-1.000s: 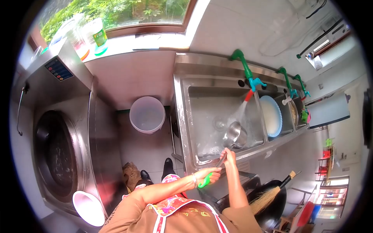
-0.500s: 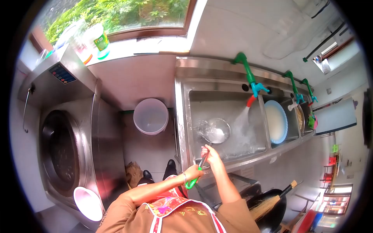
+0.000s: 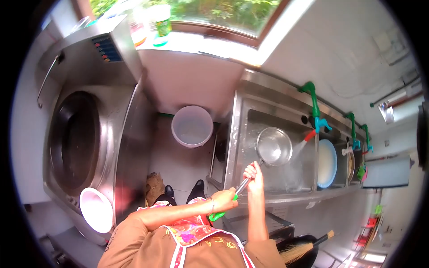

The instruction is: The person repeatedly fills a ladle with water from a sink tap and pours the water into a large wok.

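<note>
A metal ladle with a long handle is over the left basin of the steel sink. My left hand is closed round the green end of its handle. Further up, nearer the bowl, my right hand grips the metal shaft. Water runs from a red-tipped tap into the basin, just right of the ladle's bowl. Whether the bowl holds water is hard to tell.
A whitish bucket stands on the floor left of the sink. Further left are a large wok in a steel stove and a pink-rimmed bowl. A blue-rimmed basin sits in the middle sink. A straw brush lies at lower right.
The ladle first moved left from the water stream, then rose with both hands still on it. The view has turned, so the sink and stove appear shifted right.
</note>
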The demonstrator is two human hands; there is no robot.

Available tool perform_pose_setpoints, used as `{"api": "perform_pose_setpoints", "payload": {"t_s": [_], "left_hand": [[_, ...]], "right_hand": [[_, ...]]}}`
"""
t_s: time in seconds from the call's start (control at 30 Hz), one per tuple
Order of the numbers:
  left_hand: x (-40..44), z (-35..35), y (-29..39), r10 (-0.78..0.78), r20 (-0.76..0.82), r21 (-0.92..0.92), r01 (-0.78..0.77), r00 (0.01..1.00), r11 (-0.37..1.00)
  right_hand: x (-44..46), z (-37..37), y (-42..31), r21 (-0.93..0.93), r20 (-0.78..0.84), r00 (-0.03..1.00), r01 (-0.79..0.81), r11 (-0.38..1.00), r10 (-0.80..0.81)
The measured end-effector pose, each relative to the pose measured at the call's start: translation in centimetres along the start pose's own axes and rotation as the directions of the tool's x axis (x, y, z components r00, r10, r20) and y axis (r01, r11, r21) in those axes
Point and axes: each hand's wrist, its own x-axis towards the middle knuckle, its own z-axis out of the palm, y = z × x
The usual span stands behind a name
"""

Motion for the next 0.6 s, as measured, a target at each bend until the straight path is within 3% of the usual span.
{"api": "perform_pose_setpoints", "payload": {"t_s": [0.13,0.3,0.43,0.6], "left_hand": [[-3.3,-3.0,0.4,0.037,0.047,-0.091,-0.033,0.998,0.995],[-7.6,-5.4,-2.1,0.105,-0.124,-0.151,-0.123,0.987,0.981],[-12.2,-7.7,-5.0,0.08,-0.285,-0.181,-0.136,0.955,0.974],[-19.4,-10.3,-8.5,-0.027,-0.509,-0.207,-0.092,0.86,0.974]], "right_hand": [[-0.8,3.4,1.9,-0.142,0.083,0.996,0.043,0.989,-0.032],[-0.6,8.2,7.3,-0.286,0.094,0.995,0.017,0.958,0.01],[0.9,11.2,13.9,-0.286,0.209,0.956,-0.144,0.947,0.208],[2.3,14.8,24.7,-0.384,0.229,0.87,-0.332,0.862,0.437]]}}
